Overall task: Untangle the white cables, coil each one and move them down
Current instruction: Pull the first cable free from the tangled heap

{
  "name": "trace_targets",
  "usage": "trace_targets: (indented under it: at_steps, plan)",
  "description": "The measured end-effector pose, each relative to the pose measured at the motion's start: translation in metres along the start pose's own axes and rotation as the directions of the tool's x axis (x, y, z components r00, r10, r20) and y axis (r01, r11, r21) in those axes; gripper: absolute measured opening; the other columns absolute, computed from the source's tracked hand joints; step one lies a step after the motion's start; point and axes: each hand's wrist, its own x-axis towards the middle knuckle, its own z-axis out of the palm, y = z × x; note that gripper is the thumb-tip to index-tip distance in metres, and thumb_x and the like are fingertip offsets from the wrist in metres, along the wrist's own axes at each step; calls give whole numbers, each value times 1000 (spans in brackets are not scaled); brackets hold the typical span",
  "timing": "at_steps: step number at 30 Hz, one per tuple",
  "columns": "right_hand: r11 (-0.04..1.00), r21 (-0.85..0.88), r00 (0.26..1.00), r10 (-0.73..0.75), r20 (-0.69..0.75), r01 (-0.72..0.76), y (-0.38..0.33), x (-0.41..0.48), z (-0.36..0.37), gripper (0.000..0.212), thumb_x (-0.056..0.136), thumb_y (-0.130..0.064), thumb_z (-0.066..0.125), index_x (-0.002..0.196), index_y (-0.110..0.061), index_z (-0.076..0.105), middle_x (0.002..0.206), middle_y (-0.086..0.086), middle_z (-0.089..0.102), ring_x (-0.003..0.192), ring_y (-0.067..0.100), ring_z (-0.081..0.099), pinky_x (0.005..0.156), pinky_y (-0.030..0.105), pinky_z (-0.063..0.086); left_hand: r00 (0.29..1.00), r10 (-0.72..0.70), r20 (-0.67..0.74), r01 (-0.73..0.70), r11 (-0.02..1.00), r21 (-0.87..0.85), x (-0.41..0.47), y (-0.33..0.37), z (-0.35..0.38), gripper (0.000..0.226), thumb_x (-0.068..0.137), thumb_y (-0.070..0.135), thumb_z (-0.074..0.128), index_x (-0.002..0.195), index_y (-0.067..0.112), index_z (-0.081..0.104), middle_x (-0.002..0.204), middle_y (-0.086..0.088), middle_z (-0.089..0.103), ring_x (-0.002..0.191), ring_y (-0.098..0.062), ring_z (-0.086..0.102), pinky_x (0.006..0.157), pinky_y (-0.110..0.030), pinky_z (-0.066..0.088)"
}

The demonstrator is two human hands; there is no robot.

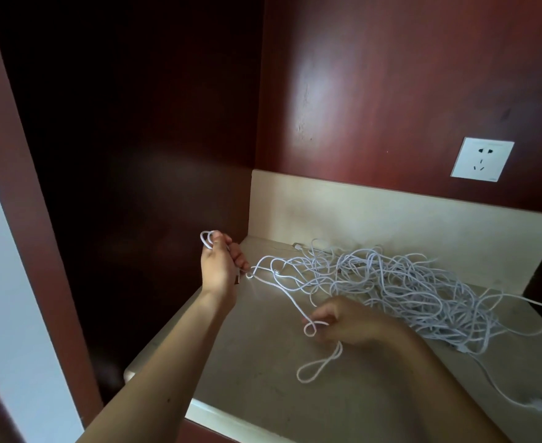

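1. Nearest, by the front right corner of the surface (247, 362), one cable end with a plug (539, 404) lies flat.
2. A little further in, a loose loop (317, 366) of cable lies on the surface, just under the right hand.
3. The right hand (343, 321) has curled fingers and pinches a small ring of cable near the middle of the surface.
4. The left hand (220, 266) is up over the left edge. It grips a few small rings of cable, and a strand runs from it to the heap.
5. The white cables (407, 289) lie in one big messy heap at the back right of the surface.
6. They look thin, light, soft and bendy, so I think they will snag if tugged hard. A free end, like the plug, seems the best place to hold.
7. Farthest, a wall socket (482, 163) sits on the wall, with nothing in it.
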Motion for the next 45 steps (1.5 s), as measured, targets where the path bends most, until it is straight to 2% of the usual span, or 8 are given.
trace_targets:
  at_steps: [6, 13, 18, 23, 28, 35, 40, 45]
  plan:
    - [963, 233, 952, -58, -299, 132, -40, 4, 17, 64, 87, -27, 72, 144, -30, 44, 128, -11, 62, 109, -2, 62, 76, 15, 49, 978, -11, 209, -7, 996, 89, -18, -9, 19, 32, 108, 28, 26, 81, 17, 38, 50, 7, 28, 40, -8, 24, 41, -20, 26]
    - [923, 259, 764, -55, -643, 284, -33, 20, 49, 7, 93, -16, 63, 86, -17, 64, 59, -12, 53, 55, 3, 46, 59, 25, 38, 945, -60, 323, 47, 998, 47, -22, -4, 24, 31, 108, 25, 27, 82, 14, 41, 50, 6, 30, 39, -9, 28, 41, -21, 35]
    - [981, 135, 911, -75, -406, 141, -26, 8, 46, 18, 100, -22, 53, 89, -26, 68, 54, -31, 55, 56, -8, 53, 64, 16, 36, 938, -25, 347, 16, 999, 30, -18, -6, 19, 32, 108, 23, 27, 82, 12, 42, 50, 3, 35, 42, -12, 39, 44, -23, 43]
    - [1000, -30, 1000, -1, 14, 1, -37, -10, 38, 29, 98, -40, 50, 85, -24, 70, 50, -7, 54, 46, -1, 48, 59, 24, 43, 949, 114, 292, -206, 929, 308, -12, -19, 5, 33, 108, 26, 29, 81, 10, 37, 51, 5, 34, 39, -9, 29, 40, -19, 25]
    - [960, 167, 970, -202, -134, 224, -58, -29, -5, 21, 96, -17, 59, 79, -19, 73, 51, -7, 52, 46, 4, 48, 47, 18, 40, 940, -8, 340, -206, 782, 588, -17, -22, 1, 31, 107, 26, 30, 77, 15, 34, 61, 0, 36, 42, -6, 29, 40, -19, 24]
    - [835, 453, 931, -172, -323, 312, -61, -26, -23, 24, 95, -16, 51, 73, -14, 59, 58, -3, 51, 67, 18, 64, 76, 36, 47, 656, -566, 499, -111, 582, 806, -39, -1, 21, 34, 95, 29, 27, 79, 17, 55, 67, 1, 59, 51, -9, 44, 48, -24, 31]
    - [956, 75, 801, -194, -566, 285, -42, -16, -24, 11, 88, -35, 56, 83, -35, 65, 63, -13, 56, 61, 7, 51, 65, 39, 46, 562, -632, 534, 20, 656, 755, -45, 1, 19, 27, 96, 19, 22, 78, 18, 43, 55, -4, 44, 46, -12, 35, 42, -22, 18]
    - [942, 108, 719, -165, -675, 317, -33, -8, -13, 5, 82, -28, 65, 79, -26, 67, 60, -11, 57, 56, 4, 48, 60, 31, 42, 466, -673, 574, 150, 700, 698, -50, 1, 16, 45, 99, 46, 17, 71, 20, 41, 50, -1, 26, 47, -12, 21, 41, -23, 14]
